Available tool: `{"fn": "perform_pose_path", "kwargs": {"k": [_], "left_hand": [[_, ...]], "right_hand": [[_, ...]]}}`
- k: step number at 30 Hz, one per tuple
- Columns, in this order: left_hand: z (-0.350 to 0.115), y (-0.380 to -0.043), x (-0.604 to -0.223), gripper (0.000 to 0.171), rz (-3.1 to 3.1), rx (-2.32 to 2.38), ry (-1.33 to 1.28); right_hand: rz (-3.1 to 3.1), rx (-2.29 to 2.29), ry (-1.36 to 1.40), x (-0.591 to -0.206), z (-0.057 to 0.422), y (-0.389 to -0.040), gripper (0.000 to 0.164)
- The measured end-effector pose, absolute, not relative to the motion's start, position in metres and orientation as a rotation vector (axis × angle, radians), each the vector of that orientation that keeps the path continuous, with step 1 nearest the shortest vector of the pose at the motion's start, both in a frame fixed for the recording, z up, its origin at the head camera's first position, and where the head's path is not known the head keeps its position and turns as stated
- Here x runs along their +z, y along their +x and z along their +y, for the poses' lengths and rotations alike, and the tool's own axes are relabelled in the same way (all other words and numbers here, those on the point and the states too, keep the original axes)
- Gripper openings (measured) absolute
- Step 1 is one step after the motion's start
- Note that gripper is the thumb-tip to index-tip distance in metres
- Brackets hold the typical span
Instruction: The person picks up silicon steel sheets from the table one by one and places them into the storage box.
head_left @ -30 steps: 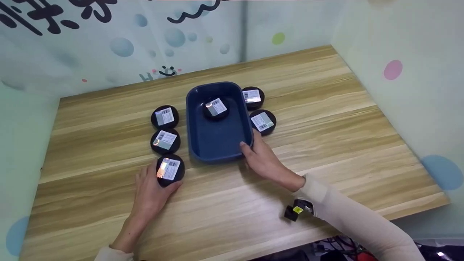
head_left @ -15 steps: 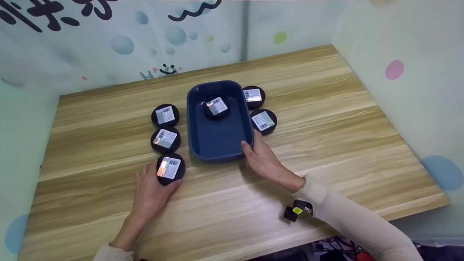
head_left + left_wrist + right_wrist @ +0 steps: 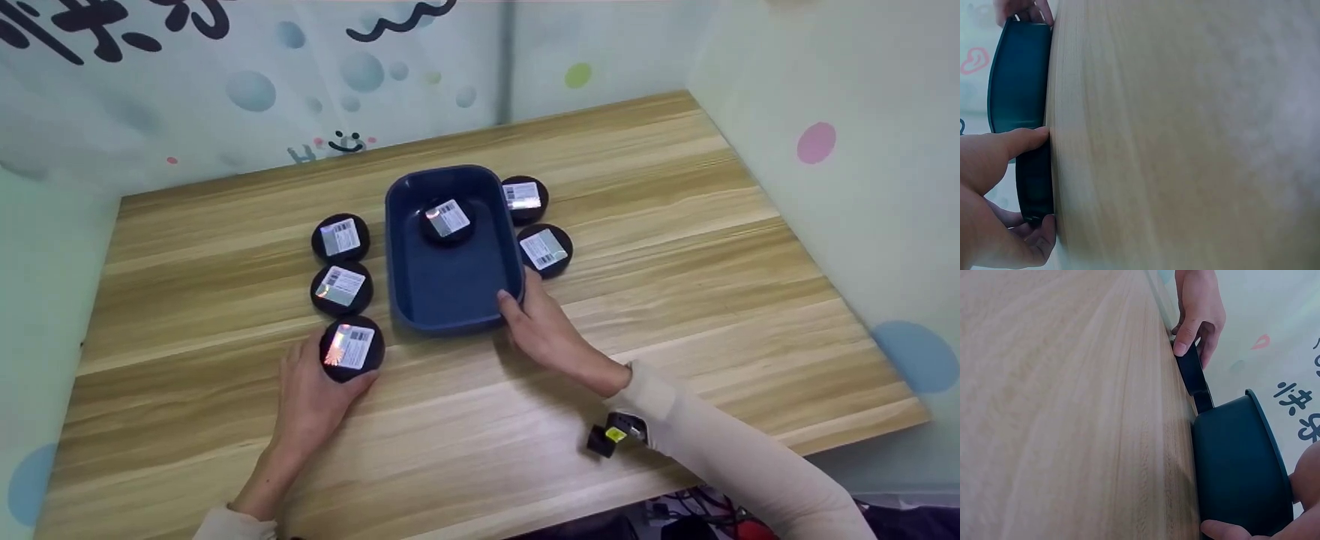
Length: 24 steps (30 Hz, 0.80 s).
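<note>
My left hand (image 3: 311,397) grips the nearest of three round black discs in a column; each carries a white and silver label. This held disc (image 3: 352,349) lies flat, with thumb and fingers on opposite sides, as the left wrist view also shows around its black edge (image 3: 1034,183). Right of the column stands a dark blue rectangular tray (image 3: 454,328). My right hand (image 3: 544,326) holds its near right corner, thumb over the rim and the other fingers mostly hidden outside. One labelled disc (image 3: 448,222) lies inside the tray towards its far end.
Above the held disc in the column are a middle disc (image 3: 342,289) and a far disc (image 3: 340,238). Two more sit against the tray's right side, an upper disc (image 3: 523,199) and a lower disc (image 3: 545,250). Printed walls border the wooden table (image 3: 712,300) behind and on both sides.
</note>
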<state>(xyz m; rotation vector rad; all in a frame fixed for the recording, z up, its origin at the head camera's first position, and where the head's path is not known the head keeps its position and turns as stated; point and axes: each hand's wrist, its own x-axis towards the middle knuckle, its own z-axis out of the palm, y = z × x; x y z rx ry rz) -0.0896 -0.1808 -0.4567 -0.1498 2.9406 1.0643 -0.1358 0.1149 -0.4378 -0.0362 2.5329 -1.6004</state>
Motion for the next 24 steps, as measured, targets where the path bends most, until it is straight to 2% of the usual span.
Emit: {"fn": "perform_pose_path", "kwargs": {"k": [24], "left_hand": [[-0.181, -0.086, -0.441, 0.089, 2.902, 1.152, -0.222]], "right_hand": [[2.568, -1.578, -0.033, -0.438, 0.116, -0.136, 0.054]]}}
